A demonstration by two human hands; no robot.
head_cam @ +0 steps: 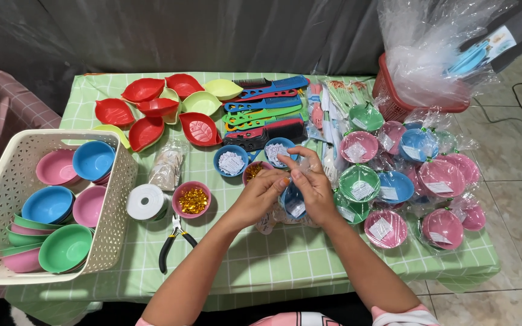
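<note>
**Centre of frame: both hands on a wrapped bowl**

At centre, left hand (260,194) and right hand (312,188) pinch the film around a blue bowl (293,201), fingers closed on the wrap. Likely light, stiff plastic; film slippery, crinkly, so grip at the gathered top. Green checked cloth (285,253) covers the table; basket (7,181) left, pliers (173,240) lower left, tiled floor (509,181) right.

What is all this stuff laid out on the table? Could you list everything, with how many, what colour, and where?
basket: one, cream, left; stacked pink, blue, green bowls inside
leaf dishes: about ten, red and yellow-green, back left
combs: several, mixed colours, back centre
wrapped bowls: over a dozen, pink, blue, green, right
red basket: one, back right, plastic bags in it
ribbon spool: one, white, centre left
bowl of gold pieces: one, pink
pliers: one, black handles, front
left hand, right hand: together on a wrapped blue bowl
</note>
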